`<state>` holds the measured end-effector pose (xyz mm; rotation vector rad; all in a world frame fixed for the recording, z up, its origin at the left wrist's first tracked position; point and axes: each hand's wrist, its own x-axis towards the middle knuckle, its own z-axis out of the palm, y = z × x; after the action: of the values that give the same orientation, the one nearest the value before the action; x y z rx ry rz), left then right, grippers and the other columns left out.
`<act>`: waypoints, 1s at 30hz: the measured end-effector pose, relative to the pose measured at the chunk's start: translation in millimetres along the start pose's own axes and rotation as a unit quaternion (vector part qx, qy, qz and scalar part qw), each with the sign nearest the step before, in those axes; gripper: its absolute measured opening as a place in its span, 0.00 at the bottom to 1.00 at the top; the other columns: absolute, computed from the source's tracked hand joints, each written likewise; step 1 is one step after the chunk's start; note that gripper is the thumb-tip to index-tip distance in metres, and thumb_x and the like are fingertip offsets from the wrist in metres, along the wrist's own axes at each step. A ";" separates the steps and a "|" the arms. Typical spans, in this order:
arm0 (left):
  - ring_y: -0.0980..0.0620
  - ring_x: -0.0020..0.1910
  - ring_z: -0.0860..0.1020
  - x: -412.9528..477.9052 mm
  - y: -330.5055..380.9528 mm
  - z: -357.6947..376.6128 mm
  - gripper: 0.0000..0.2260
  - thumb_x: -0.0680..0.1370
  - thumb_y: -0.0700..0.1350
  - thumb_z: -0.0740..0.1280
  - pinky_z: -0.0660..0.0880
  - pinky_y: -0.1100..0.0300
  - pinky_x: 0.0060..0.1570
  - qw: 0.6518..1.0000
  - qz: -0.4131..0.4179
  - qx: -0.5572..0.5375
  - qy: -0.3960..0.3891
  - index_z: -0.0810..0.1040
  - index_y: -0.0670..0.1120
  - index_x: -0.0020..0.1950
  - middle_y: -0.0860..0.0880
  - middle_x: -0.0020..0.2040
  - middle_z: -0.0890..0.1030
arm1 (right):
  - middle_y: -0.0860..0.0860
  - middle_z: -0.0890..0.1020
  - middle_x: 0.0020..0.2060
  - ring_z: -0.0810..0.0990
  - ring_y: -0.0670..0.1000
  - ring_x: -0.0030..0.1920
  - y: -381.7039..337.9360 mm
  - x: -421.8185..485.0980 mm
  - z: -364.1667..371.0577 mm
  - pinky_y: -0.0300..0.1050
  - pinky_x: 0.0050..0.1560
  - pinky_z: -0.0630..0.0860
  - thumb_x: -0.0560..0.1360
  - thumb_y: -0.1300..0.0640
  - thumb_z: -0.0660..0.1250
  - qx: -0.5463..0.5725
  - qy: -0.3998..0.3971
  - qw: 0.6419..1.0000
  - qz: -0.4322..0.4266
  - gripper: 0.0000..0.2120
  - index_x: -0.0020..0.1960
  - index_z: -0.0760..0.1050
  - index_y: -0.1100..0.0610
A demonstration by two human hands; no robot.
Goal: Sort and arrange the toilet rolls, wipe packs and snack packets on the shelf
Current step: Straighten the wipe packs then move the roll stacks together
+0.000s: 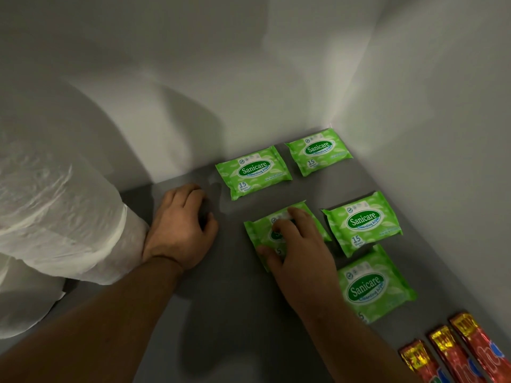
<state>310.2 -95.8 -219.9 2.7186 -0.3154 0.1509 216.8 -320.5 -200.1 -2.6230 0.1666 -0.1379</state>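
**Green wipe pack under your right fingers, grid almost filled**

Green film is what your right hand's fingers [297, 217] lie on. They are spread apart and laid flat over the top of one wipe pack [258, 229], with the thumb against its near-left edge. It looks like pressing, not pinching. The right hand [298, 250] hides most of the label. This pack sits slightly skewed on the grey shelf [235, 313].

Just right of those fingers lies a second pack [362, 223], close but apart. Beyond the fingertips, toward the back wall, two more packs [253, 172] sit side by side. Nearer you, beside your right wrist, is a fifth pack [373, 286]. I judge the wipes nearly arranged, and only the pack under your fingers needs squaring to its neighbours.

Further out past that wrist, three red-and-gold snack packets [450, 357] lie in a row at the frame's edge. Whether they are fully sorted cannot be told.

Across from the pack, your left hand [179, 225] rests on the shelf with its fingers loosely curled and nothing visible in them. Its wrist is against the wrapped toilet rolls [55, 211], which stand well away from the wipes.
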 end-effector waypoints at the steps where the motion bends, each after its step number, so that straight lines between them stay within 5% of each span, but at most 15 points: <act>1: 0.42 0.66 0.72 -0.3 0.2 -0.1 0.20 0.74 0.51 0.66 0.70 0.50 0.68 1.000 -0.001 0.000 0.001 0.77 0.45 0.63 0.45 0.67 0.77 | 0.48 0.67 0.74 0.66 0.53 0.75 -1.7 3.8 0.8 0.54 0.66 0.74 0.73 0.43 0.72 0.001 -0.002 1.000 0.001 0.21 0.63 0.75 0.49; 20: 0.41 0.66 0.72 -1.2 2.8 -1.4 0.20 0.73 0.52 0.65 0.70 0.49 0.68 1.000 -0.003 -0.002 -0.003 0.78 0.46 0.63 0.45 0.67 0.77 | 0.51 0.65 0.77 0.62 0.53 0.77 -12.6 17.6 1.5 0.55 0.71 0.70 0.75 0.43 0.70 -0.002 -0.015 1.000 0.023 0.25 0.69 0.72 0.52; 25: 0.42 0.66 0.71 -1.3 2.4 -2.0 0.20 0.73 0.52 0.65 0.70 0.49 0.68 1.000 -0.005 0.002 -0.005 0.77 0.46 0.63 0.45 0.67 0.76 | 0.49 0.69 0.75 0.66 0.52 0.75 -12.3 5.6 -13.4 0.51 0.71 0.70 0.79 0.43 0.66 0.051 0.071 0.996 0.001 0.18 0.63 0.78 0.53; 30: 0.41 0.65 0.72 -0.7 3.7 -1.3 0.20 0.73 0.52 0.65 0.71 0.49 0.67 1.000 -0.001 0.005 -0.003 0.77 0.46 0.62 0.45 0.67 0.77 | 0.51 0.77 0.66 0.75 0.53 0.66 39.9 5.1 -60.6 0.45 0.64 0.71 0.79 0.52 0.68 0.043 0.151 0.986 0.052 0.08 0.54 0.81 0.54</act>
<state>308.6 -98.5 -217.5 2.7294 -0.3134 0.1449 210.3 -384.8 -166.8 -2.4869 0.3913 -0.4967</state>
